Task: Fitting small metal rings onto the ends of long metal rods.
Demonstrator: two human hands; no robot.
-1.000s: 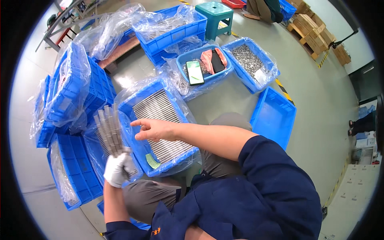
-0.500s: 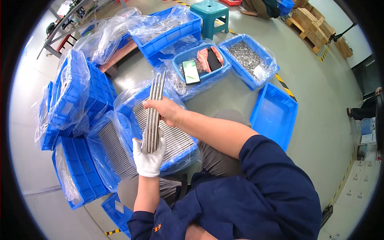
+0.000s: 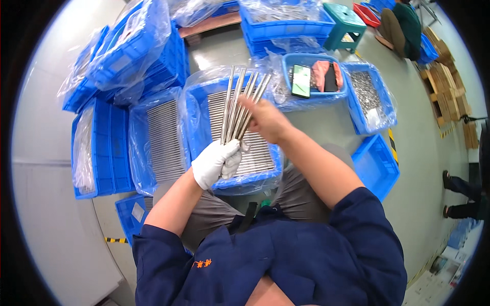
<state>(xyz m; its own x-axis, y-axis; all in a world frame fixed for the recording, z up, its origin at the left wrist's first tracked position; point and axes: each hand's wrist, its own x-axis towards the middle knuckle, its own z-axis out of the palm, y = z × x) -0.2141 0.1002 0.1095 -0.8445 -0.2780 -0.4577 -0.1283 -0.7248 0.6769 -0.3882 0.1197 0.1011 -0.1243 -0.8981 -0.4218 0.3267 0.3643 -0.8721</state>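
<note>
A bundle of shiny metal rods rises from my left hand, which wears a white glove and is closed round their lower ends. The rods spread apart like a fan toward their upper ends. Bare and slightly blurred, my right hand is at the right side of the bundle, a digit laid across the rods and the other fingers curled beside them. Beneath both hands stands a blue crate lined with clear plastic, with rows of similar rods lying in it.
Left of it, another lined crate holds rods. Stacked blue crates stand farther left. Ahead right are a blue tub with a phone, a crate of small metal parts, a blue crate and a green stool. Other people are at right.
The rods have gone from a tight bundle to a fan. My left hand has closed round their lower ends, and my right hand has shifted to their right side. The view has turned.
</note>
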